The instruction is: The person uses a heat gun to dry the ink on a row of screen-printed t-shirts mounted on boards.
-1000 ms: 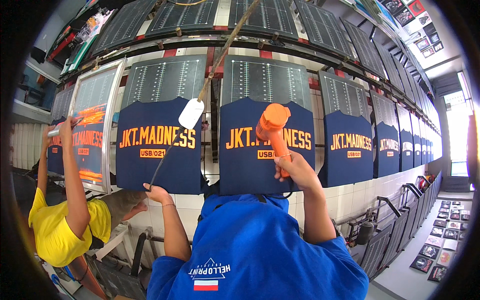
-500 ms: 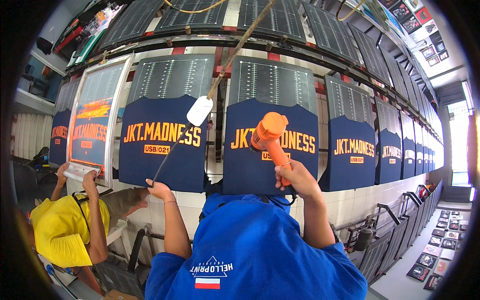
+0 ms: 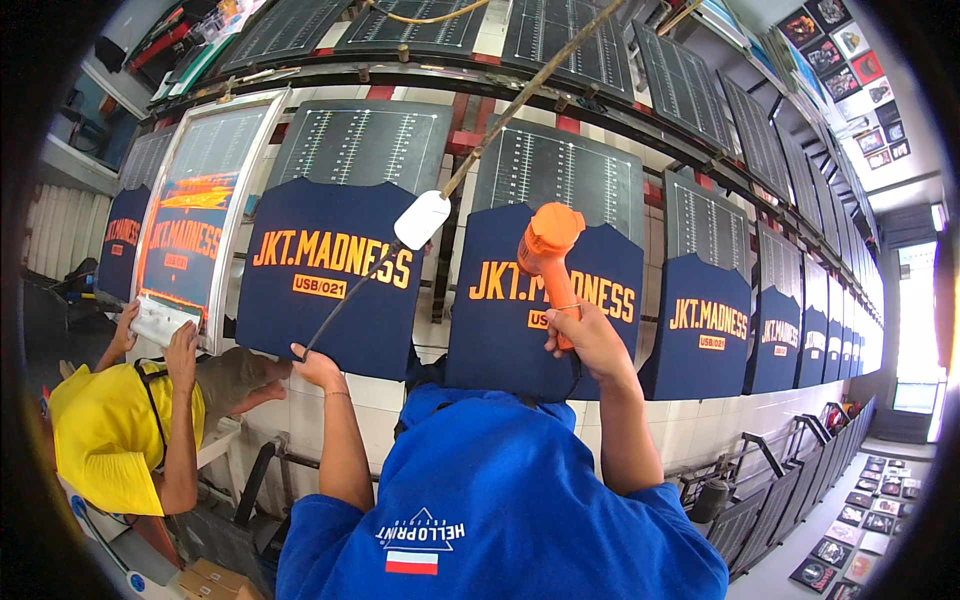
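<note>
My right hand (image 3: 592, 342) is wrapped round the handle of an orange heat gun (image 3: 550, 243). The gun hangs over a navy shirt (image 3: 480, 350) with an orange print, hiding part of the lettering. A thin black cord (image 3: 338, 322) is pinched in my left hand (image 3: 318, 369), by the lower edge of another printed navy shirt (image 3: 290, 330). From there the cord runs up to a white power socket (image 3: 422, 220) on a slanting wooden stick (image 3: 510, 115). Both shirts lie on dark boards (image 3: 365, 145) marked with white scales.
At left, a co-worker in a yellow shirt (image 3: 100, 435) holds a squeegee (image 3: 165, 322) on a framed screen (image 3: 258, 140). More printed shirts (image 3: 697, 350) line the row to the right, with a second row of boards (image 3: 680, 85) behind. Folded black racks (image 3: 765, 480) stand at lower right.
The heat gun has tilted more upright, so its dark nozzle no longer shows. My left hand still grips the cord. The co-worker's squeegee has tipped. The whole view has shifted slightly.
</note>
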`<state>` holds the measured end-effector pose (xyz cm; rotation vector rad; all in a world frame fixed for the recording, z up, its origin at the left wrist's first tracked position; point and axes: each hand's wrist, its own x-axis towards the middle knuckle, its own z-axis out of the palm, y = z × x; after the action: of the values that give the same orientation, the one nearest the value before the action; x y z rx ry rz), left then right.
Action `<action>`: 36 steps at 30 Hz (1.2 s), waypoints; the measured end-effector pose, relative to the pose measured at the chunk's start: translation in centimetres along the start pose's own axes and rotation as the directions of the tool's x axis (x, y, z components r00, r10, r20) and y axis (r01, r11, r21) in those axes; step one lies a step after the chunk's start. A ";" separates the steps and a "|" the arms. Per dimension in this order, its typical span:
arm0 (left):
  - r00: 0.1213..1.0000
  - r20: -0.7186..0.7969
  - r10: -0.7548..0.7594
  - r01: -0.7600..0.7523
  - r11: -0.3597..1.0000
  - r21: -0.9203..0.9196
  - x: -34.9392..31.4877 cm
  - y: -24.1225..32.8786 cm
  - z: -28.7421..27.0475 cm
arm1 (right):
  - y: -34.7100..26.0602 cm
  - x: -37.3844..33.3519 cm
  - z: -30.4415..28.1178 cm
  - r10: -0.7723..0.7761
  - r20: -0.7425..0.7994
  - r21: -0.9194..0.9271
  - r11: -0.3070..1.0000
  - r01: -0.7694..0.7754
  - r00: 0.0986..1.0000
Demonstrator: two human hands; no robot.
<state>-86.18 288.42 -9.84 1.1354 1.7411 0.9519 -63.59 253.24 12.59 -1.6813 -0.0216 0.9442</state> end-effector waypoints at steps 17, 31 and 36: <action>0.999 -0.024 0.024 -0.024 1.000 0.005 0.8 -1.4 0.1 | -1.6 1.4 0.7 0.052 0.057 0.073 0.996 -0.056 0.997; 1.000 0.000 0.012 -0.012 1.000 0.008 1.0 -1.4 0.0 | -1.1 1.5 1.7 0.033 0.087 0.024 0.999 -0.036 0.996; 0.996 -0.093 0.009 -0.006 0.999 0.038 1.3 -1.8 0.2 | -0.9 0.1 1.8 0.082 0.127 0.038 0.995 -0.088 0.989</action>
<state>-86.87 289.15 -11.88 1.1384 1.8371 0.9946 -64.18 255.04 13.24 -1.5909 -0.0130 1.1056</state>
